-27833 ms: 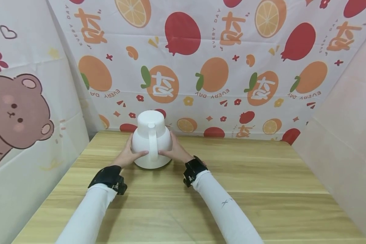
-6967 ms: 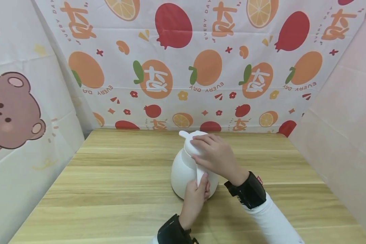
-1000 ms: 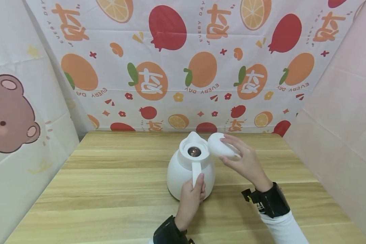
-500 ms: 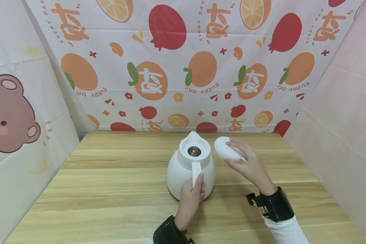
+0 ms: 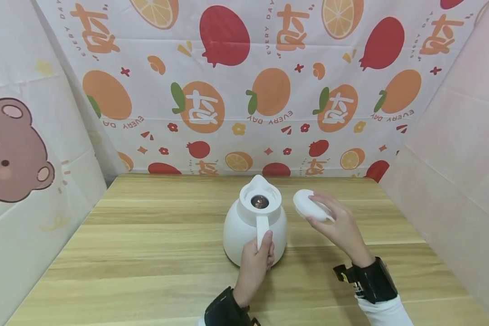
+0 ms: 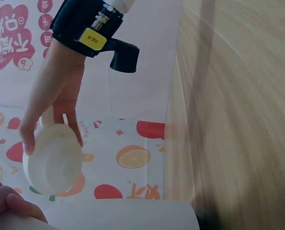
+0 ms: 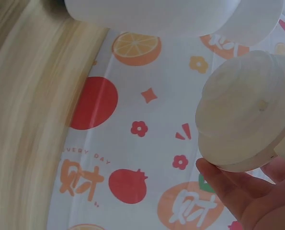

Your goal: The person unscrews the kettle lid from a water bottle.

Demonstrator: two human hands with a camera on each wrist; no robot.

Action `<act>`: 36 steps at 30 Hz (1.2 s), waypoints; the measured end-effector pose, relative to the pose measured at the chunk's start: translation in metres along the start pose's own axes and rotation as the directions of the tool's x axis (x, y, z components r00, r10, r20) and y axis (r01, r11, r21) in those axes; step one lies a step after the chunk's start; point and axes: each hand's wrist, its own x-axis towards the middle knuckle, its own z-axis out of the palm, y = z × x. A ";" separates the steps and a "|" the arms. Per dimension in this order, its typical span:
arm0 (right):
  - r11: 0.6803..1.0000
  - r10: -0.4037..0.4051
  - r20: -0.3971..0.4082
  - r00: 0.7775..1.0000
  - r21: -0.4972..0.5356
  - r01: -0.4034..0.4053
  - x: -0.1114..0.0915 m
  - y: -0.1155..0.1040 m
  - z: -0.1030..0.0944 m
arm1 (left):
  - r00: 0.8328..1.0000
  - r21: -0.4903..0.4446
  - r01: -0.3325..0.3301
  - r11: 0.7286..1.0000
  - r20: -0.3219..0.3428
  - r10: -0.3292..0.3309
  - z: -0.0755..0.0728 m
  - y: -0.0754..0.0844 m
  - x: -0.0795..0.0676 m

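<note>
A white thermos jug [image 5: 236,231] stands upright on the wooden table, its round mouth uncovered and its spout toward the back wall. My left hand [image 5: 254,260] grips the jug's handle [image 5: 262,226], thumb lying along it. To the right of the jug, my right hand [image 5: 342,226] holds the white round lid [image 5: 307,203] by its edge, tilted and raised above the table. The right wrist view shows the stepped underside of the lid [image 7: 243,110], with fingertips at its rim. In the left wrist view the lid [image 6: 53,158] hangs beyond the jug's body [image 6: 123,214].
The wooden table [image 5: 146,253] reaches back to a fruit-printed cloth [image 5: 236,90]. A cloth with a bear print [image 5: 16,154] hangs at the left and a plain pale one [image 5: 452,181] at the right. Black straps with cameras [image 5: 371,280] sit on both wrists.
Over the last second my right hand has carried the lid rightward and a little toward me, away from the jug's mouth. Seven seconds ago the lid was on the jug. The left hand keeps its grip.
</note>
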 end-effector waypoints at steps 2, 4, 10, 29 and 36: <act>1.000 0.024 0.006 1.000 0.002 -0.025 -0.002 0.002 -0.001 | 1.000 -0.002 0.001 1.000 0.003 -0.001 0.000 0.000 0.000; 0.999 0.053 0.015 0.998 0.011 -0.053 -0.003 0.004 -0.001 | 1.000 0.002 0.005 1.000 0.003 -0.005 0.000 0.000 0.001; 0.988 0.151 0.055 0.987 0.021 -0.152 -0.008 0.008 -0.002 | 1.000 0.000 0.005 1.000 0.000 -0.005 0.000 0.002 0.000; 0.926 0.366 0.116 0.923 0.047 -0.373 -0.023 0.016 0.001 | 1.000 -0.018 0.013 1.000 -0.012 -0.013 0.001 0.003 -0.001; 0.897 0.424 0.147 0.894 0.069 -0.437 -0.028 0.020 0.001 | 1.000 -0.011 0.006 1.000 -0.011 -0.006 0.001 0.005 -0.003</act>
